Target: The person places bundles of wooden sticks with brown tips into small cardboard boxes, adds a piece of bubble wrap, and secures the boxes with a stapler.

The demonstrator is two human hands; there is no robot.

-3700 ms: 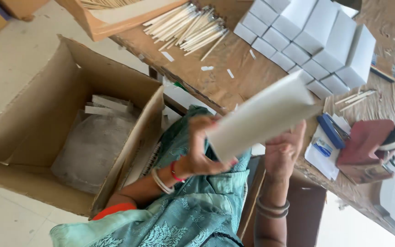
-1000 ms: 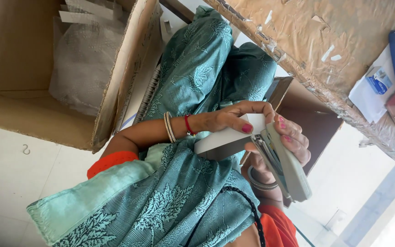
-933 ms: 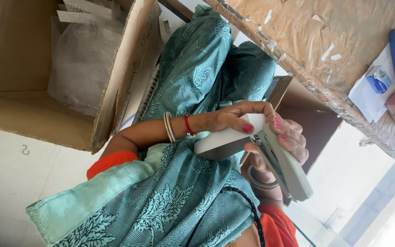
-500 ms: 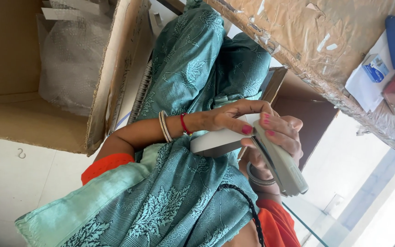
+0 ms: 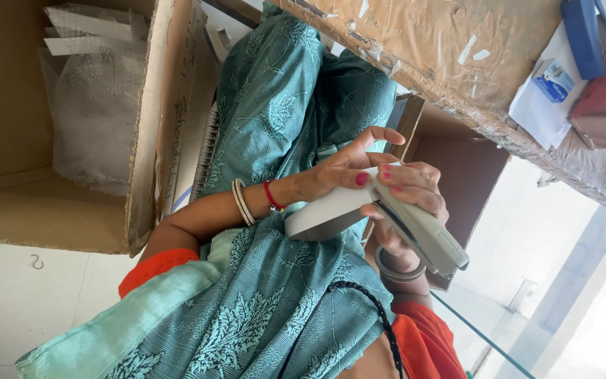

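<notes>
View: a seated person's lap is seen from above, draped in teal leaf-patterned cloth, beside a paper-covered bench.
Left hand: the left hand is closed on the upper end of a folded white card box, thumb and fingertips pinching it.
Right hand: the right hand is wrapped around a grey stapler, which is clamped over the box's edge.
Box position: the box is held in the air over the lap, below the bench edge, not resting on anything.
Pinch risk: the left fingertips are set just beside the stapler mouth, so a staple could be driven into a finger if the box slides.
Misfire risk: the flap could be stapled crooked or missed, since the box is supported only by a pinch.
Drop risk: a slipped box would likely fall into the cloth folds or towards the open cardboard carton alongside.
</notes>
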